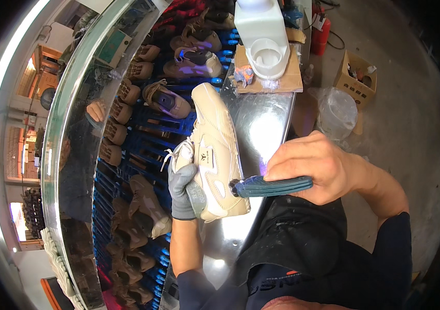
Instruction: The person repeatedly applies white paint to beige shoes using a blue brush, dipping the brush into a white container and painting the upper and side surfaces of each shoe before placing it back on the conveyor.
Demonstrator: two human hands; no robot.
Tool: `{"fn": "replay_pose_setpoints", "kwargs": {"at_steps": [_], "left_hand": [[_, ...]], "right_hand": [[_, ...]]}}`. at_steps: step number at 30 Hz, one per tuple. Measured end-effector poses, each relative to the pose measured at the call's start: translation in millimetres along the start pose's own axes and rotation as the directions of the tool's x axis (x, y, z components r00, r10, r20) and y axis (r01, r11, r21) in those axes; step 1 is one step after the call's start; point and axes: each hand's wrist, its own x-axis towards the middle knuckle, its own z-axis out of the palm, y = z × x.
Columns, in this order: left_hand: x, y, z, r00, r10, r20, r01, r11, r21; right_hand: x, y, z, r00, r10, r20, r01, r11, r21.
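My left hand (181, 194), in a grey glove, is closed on a beige lace-up sneaker (219, 139) at the ankle opening. The shoe is tipped on its side, its toe pointing away from me and its heel near. In my bare right hand (315, 168) is a dark brush (276, 187) with a ridged handle. The brush's dark bristle end meets the sneaker's lower edge near the heel. My right fingers wrap round the handle, with the thumb side up.
Left of me runs a blue roller conveyor (153, 124) with several beige and brown shoes. A metal ledge (258, 116) carries a white plastic container (264, 31) on cardboard (294, 80). On the floor at right are a carton (356, 77), a clear plastic bag (337, 111) and a red extinguisher (321, 36).
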Motion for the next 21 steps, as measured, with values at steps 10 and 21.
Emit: {"fn": "replay_pose_setpoints", "kwargs": {"at_steps": [10, 21], "left_hand": [[1.1, -0.4, 2.9, 1.0, -0.016, -0.023, 0.016, 1.0, 0.02], [25.4, -10.0, 9.5, 0.984, -0.109, 0.14, 0.151, 0.93, -0.334]], "right_hand": [[9.5, 6.6, -15.9, 0.987, 0.01, 0.16, -0.026, 0.995, 0.097], [-27.7, 50.9, 16.6, 0.936, 0.308, -0.172, -0.208, 0.876, 0.434]]}}
